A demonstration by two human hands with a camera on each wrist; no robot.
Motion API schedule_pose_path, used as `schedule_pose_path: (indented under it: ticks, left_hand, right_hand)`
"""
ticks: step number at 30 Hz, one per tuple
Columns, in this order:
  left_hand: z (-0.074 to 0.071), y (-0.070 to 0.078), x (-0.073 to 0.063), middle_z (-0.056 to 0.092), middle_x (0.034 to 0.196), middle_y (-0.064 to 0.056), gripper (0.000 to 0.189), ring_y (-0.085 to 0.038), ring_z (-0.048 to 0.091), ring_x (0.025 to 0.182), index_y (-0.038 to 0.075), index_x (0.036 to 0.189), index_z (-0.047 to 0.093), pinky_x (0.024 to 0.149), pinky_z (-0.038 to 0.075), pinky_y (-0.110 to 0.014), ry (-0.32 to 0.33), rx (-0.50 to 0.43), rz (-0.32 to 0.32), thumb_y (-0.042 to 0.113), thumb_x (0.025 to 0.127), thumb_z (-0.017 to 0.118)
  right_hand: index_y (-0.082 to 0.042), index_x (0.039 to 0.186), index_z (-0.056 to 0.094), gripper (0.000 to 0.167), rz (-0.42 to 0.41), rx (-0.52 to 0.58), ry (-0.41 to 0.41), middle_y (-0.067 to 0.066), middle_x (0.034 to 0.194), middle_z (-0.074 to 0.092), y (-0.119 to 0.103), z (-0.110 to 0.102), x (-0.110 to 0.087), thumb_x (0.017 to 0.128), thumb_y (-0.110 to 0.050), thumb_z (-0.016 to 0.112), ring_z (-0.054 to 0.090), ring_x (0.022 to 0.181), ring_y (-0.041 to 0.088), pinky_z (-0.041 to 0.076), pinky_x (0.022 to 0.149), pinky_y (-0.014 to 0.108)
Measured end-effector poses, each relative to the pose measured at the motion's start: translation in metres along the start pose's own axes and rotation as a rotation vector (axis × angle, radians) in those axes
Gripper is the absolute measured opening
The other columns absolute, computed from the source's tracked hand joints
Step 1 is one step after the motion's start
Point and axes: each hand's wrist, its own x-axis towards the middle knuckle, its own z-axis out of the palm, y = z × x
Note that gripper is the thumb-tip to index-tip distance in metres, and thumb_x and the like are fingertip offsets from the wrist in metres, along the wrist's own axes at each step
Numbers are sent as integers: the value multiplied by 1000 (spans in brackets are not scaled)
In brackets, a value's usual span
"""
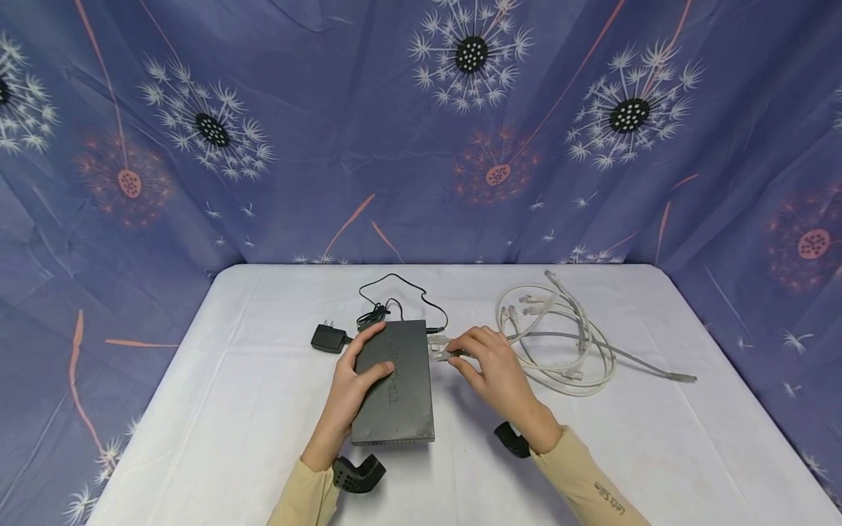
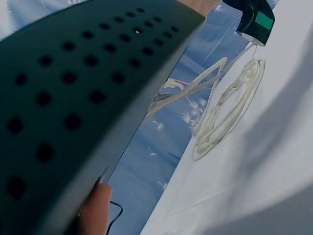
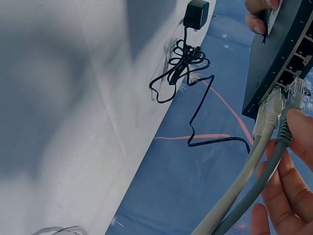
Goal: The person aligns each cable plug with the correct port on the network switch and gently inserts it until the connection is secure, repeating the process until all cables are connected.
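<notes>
My left hand (image 1: 350, 383) grips a black network switch (image 1: 409, 402) from its left side, thumb on the top face. In the right wrist view, several ports (image 3: 296, 63) line the switch's edge. A white network cable (image 3: 270, 125) is plugged in near the end of the row. Beside it, my right hand (image 1: 496, 372) pinches a grey network cable (image 3: 274, 161) just behind its clear plug (image 3: 295, 90). That plug is at the port next to the white one; how deep it sits I cannot tell. Vent holes (image 2: 68, 78) on the switch fill much of the left wrist view.
A loose coil of white network cables (image 1: 592, 380) lies right of the switch, with the grey cable's far plug (image 1: 683, 378) beyond it. A black power adapter (image 1: 327, 338) lies to the left, its thin cord (image 1: 395, 275) looping behind the switch. A patterned blue curtain (image 1: 395, 146) surrounds the white table (image 1: 230, 409).
</notes>
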Motion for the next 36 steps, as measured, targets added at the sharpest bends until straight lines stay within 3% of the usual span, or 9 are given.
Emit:
schedule_pose_path:
  ticks: [18,36]
  left_hand:
    - [-1,1,-2,32,148,-4,62,-29,38,126,21,142,48,97,29,-50,6,3,-10,12,84,67]
    - [-3,0,-5,38,144,-6,61,-28,42,124,24,140,49,96,32,-48,-20,-1,-13,9,84,67]
  right_hand:
    - [-12,87,70,14,-65,-79,40,-2,86,61,-4,5,-1,76,-7,79,56,79,17,41,73,38]
    - [-11,83,70,11,-75,-139,14,-3,82,60,-10,7,-6,77,-5,77,55,74,16,39,70,34]
